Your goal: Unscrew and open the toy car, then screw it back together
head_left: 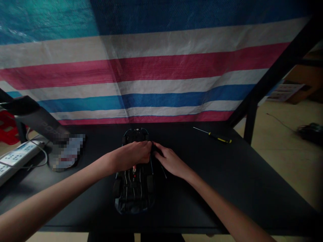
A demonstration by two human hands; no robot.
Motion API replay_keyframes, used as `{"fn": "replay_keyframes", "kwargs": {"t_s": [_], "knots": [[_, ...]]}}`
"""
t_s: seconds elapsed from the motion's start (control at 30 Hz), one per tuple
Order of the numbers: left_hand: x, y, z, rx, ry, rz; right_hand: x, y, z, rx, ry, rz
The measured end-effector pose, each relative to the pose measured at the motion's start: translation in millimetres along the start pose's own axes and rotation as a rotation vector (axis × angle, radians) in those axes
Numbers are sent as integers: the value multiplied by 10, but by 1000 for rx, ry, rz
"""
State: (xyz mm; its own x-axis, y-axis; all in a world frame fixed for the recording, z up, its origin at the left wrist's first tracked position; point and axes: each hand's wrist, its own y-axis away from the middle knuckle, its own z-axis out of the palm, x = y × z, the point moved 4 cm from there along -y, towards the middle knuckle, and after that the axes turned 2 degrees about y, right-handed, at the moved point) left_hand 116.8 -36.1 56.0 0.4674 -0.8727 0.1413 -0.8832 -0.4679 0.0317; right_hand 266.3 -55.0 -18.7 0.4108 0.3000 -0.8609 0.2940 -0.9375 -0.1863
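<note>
1. Toy car [133,188] upside down on the black bench [252,181], chassis up, lying lengthwise away from the viewer at mid-bench, one end near the front edge, the other toward the striped tarp [161,67].
2. Left hand [133,155] laid across the middle of the car's underside, palm down, fingers curled over the chassis toward its right flank; pressing or grasping it, exact grip hidden by the hand itself.
3. Right hand [169,160] just beside the car's right flank, fingertips meeting the left hand's fingertips at the car's edge; fingers bent and touching the car there, whether pinching something small cannot be told in the dim light.
4. Car thus under the left hand and immediately left of the right hand; rear wheels and near end exposed below both hands.
5. Screwdriver [214,135] with yellow-and-black handle lying on the bench, well apart to the right and farther back, untouched.
6. Power strip [15,158] at the left edge of the bench, cable looping beside it.
7. Blurred object [67,151] left of the car, near the power strip.
</note>
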Motion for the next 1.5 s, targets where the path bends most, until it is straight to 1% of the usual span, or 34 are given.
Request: {"fn": "replay_keyframes", "kwargs": {"t_s": [0.1, 0.23, 0.33, 0.43, 0.5, 0.57, 0.6, 0.63, 0.73, 0.8, 0.87, 0.97, 1.03, 1.17, 1.2, 1.23, 1.27, 1.33, 1.43, 1.5], "knots": [[14, 9, -20, -35, 116, -21, -14, 4, 0, -4, 1, 3], [21, 37, -63, 26, 262, -82, -42, 9, -7, -9, 0, 1], [-1, 62, -51, 18, 332, -85, -48, 9, -12, -14, -1, 1], [-18, 53, -58, -11, 361, -119, -33, 5, -10, -19, 2, 7], [-5, 18, -82, -53, 336, -173, -19, 3, -6, -21, 5, 12], [30, -34, -109, -135, 287, -234, -8, 4, -4, -25, 5, 12], [58, -64, -120, -196, 252, -243, -4, 6, -3, -29, 3, 10], [88, -98, -149, -211, 237, -242, 0, 8, -2, -32, 1, 8], [169, -199, -241, -229, 157, -220, 11, 14, -4, -37, -4, 14], [228, -250, -277, -285, 37, -162, 13, 15, -6, -39, -7, 19], [280, -289, -303, -316, -52, -109, 7, 12, -8, -43, -12, 19], [324, -335, -312, -308, -148, -70, -8, 4, -13, -46, -15, 18], [308, -356, -288, -318, -162, -92, -16, 2, -15, -42, -13, 21], [203, -344, -223, -375, -54, -116, -22, 8, -10, -37, -8, 26], [160, -324, -215, -370, -18, -126, -22, 10, -9, -33, -5, 29], [109, -298, -216, -336, 55, -154, -22, 12, -10, -27, -2, 32], [49, -266, -230, -258, 123, -194, -22, 13, -13, -20, 1, 36], [-41, -180, -246, -116, 228, -200, -25, 14, -22, -7, 4, 41], [-148, -21, -266, 86, 256, -205, -38, 20, -41, 5, -6, 46], [-197, 76, -259, 156, 289, -216, -48, 32, -53, 20, -18, 60]]}}
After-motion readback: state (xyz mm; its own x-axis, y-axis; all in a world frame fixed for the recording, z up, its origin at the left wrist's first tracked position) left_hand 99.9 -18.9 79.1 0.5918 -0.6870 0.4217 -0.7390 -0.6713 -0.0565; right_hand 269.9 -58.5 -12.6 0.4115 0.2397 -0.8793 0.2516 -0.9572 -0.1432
